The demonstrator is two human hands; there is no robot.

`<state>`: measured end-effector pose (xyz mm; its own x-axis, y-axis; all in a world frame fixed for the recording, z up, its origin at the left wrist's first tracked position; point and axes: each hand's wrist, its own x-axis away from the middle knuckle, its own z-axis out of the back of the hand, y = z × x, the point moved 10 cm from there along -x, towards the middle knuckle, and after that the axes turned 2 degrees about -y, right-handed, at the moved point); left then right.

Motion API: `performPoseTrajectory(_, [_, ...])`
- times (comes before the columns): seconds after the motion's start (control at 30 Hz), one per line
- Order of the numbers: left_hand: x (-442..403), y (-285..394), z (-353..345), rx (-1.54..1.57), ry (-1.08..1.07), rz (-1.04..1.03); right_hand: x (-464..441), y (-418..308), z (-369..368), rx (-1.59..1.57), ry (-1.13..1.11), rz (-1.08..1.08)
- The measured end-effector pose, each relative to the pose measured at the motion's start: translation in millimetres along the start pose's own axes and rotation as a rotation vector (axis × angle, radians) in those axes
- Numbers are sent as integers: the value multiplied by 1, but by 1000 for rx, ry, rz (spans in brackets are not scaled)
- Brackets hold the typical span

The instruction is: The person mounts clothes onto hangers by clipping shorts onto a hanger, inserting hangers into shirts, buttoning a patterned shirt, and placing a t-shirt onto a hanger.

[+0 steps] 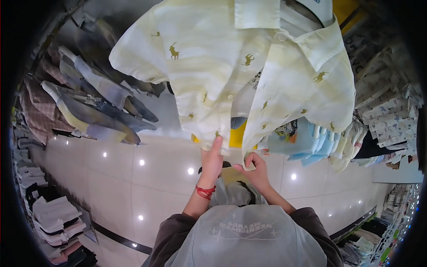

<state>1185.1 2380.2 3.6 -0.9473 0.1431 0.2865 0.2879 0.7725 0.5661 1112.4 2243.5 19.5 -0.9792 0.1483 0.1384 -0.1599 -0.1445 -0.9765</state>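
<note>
A pale yellow short-sleeved shirt with small horse-and-rider prints hangs in front of me, its collar at the top. Its front is unbuttoned below and parts in the middle. My left hand, with red bands on the wrist, is closed on the lower hem of one front panel, the thumb on the outside of the cloth. Thumb and fingers of my right hand pinch the bottom corner of the other panel. A button shows near the collar and another on the edge of the left panel.
Hanging garments line the left, with folded clothes stacked below. Light blue shirts and patterned clothes hang at the right. More clothing lies at the lower right. Shiny tiled floor stretches beneath.
</note>
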Motion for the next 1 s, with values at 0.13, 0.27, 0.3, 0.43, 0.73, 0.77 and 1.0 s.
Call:
performPoseTrajectory(0.13, [-1,22,-4,-89,-5,-122,-1,-1,2,182,-4,67])
performPoseTrajectory(0.27, [3,32,-13,-355,-38,-217,0,-28,1,273,58,250])
performPoseTrajectory(0.3, [5,30,-14,-393,-74,-210,0,-38,-4,304,36,286])
performPoseTrajectory(0.43, [11,23,-20,-441,-166,-132,0,-61,-24,387,-90,397])
performPoseTrajectory(0.73, [22,27,-47,-530,-361,-14,-5,-78,-21,90,57,264])
performPoseTrajectory(0.77, [23,30,-48,-533,-359,-38,-4,-84,-19,42,77,321])
performPoseTrajectory(1.0, [30,43,-60,-482,-418,-65,-11,-94,-17,-131,108,319])
